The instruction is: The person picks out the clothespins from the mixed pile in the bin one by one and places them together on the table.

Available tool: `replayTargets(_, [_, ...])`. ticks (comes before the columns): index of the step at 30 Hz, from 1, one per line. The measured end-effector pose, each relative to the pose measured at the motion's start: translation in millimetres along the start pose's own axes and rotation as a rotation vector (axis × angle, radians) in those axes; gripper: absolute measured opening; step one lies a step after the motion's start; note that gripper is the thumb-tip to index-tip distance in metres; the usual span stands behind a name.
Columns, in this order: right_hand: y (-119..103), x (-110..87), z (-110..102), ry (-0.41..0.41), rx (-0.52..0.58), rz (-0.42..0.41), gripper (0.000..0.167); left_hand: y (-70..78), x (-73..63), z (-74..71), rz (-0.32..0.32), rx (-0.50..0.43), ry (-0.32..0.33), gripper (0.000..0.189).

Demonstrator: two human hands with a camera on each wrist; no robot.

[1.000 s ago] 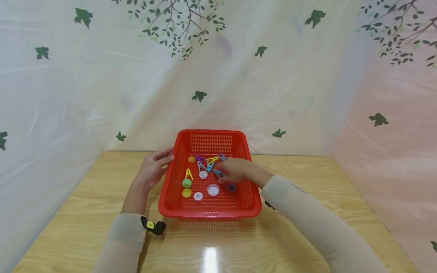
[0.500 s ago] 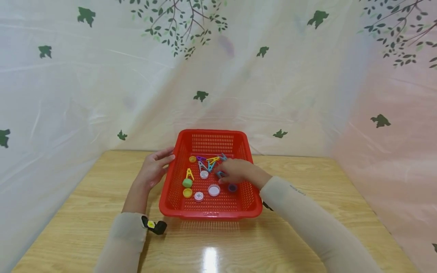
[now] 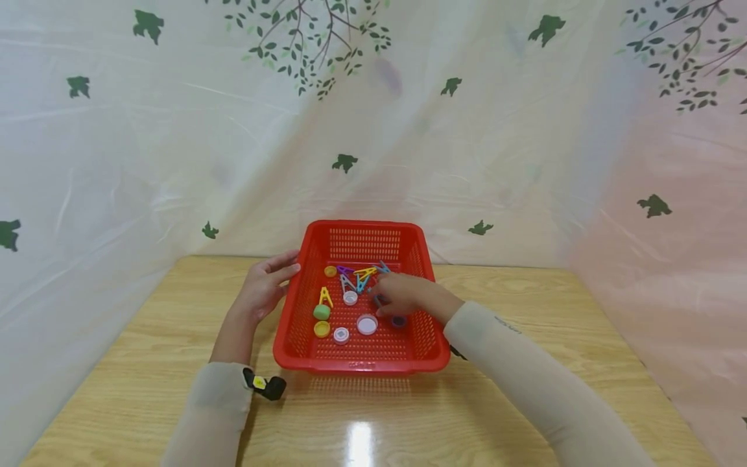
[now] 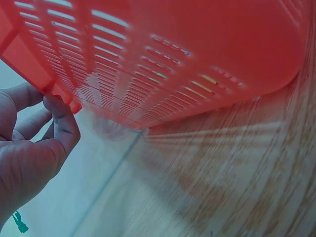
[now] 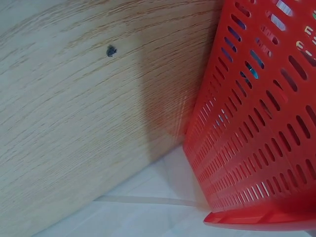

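Observation:
A red plastic basket (image 3: 362, 366) stands on the table. My left hand (image 3: 262, 288) grips its left rim, thumb and fingers pinching the edge in the left wrist view. My right hand (image 3: 399, 293) reaches inside at the right, its thumb and fingers round a dark blue clothespin (image 3: 380, 300), mostly hidden by the hand. Beside these fingers lie a light blue clothespin (image 3: 362, 284), a yellow clothespin (image 3: 366, 273) and another blue clothespin (image 3: 382, 266). Further left are a grey clothespin (image 3: 347, 284) and a purple clothespin (image 3: 345, 270). The right wrist view does not show the hand.
Bottle caps are spread over the basket floor: a green cap (image 3: 321, 312), a yellow cap (image 3: 321, 329), a pinkish-white cap (image 3: 367, 325) and a dark purple cap (image 3: 399, 321) among them. The wooden table (image 3: 146, 363) meets a leaf-printed sheet (image 3: 373, 130) behind.
The fingers of my right hand have closed in on the dark blue clothespin, which is now more covered. My left hand stays on the rim, and the view has shifted slightly.

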State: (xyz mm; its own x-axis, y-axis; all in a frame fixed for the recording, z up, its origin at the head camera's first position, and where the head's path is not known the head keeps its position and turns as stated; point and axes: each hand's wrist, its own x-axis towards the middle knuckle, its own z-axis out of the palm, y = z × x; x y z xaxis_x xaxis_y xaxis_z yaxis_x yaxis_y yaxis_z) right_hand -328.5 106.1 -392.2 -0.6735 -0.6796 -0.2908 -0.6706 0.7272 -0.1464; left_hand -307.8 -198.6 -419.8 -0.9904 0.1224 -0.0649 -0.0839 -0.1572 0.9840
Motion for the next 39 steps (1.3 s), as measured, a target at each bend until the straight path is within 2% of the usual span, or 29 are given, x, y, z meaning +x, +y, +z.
replayTargets(13, [-1.5,-0.7,0.1,-0.043,0.063,-0.009,0.013,-2.6,2.2,-2.1,0.005,-0.009,0.006,0.055])
replayTargets(18, [-0.5,0.4,0.6,0.005,0.068,-0.024,0.009,-2.8,2.6,-2.4,0.003,0.001,0.006,0.055])
replayTargets(23, [0.9,3.9,2.7,0.058,0.025,-0.009,0.017,-2.0,2.8,-2.1,0.003,-0.003,0.005,0.055])
replayTargets(29, [2.3,6.3,5.4,0.046,0.026,0.000,0.037,-1.8,2.2,-2.0,0.011,-0.017,0.007,0.053])
replayTargets(39, [0.1,7.4,6.6,0.012,0.017,-0.008,0.040,-2.7,2.3,-2.9,0.020,-0.022,0.003,0.055])
